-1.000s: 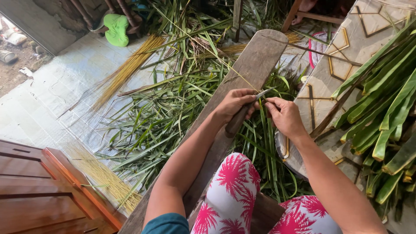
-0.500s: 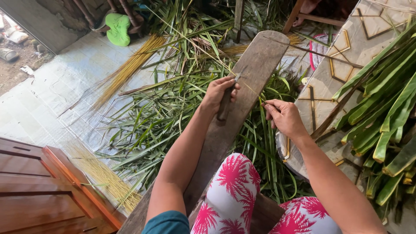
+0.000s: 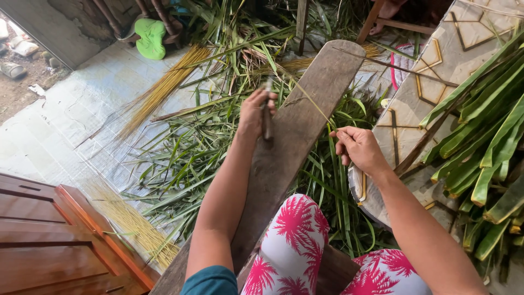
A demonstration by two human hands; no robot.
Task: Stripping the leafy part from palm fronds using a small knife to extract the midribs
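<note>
A thin pale leaf rib (image 3: pixel 308 98) lies stretched across the upper part of the sloping wooden plank (image 3: pixel 305 125), pinched taut at its near end by the closed right hand (image 3: pixel 357 150) just off the plank's right edge. The left hand (image 3: pixel 254 112), fisted round a knife (image 3: pixel 267 117), sits at the plank's left edge, over the green leaf scraps (image 3: pixel 191 147); open room lies left of the plank, while stacked fronds (image 3: pixel 486 136) crowd its right.

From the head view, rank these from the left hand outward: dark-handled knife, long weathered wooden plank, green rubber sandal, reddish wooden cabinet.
1. Dark-handled knife: gripped in the left hand.
2. Long weathered wooden plank: just right of it.
3. Green rubber sandal: upper left.
4. Reddish wooden cabinet: bottom left.
</note>
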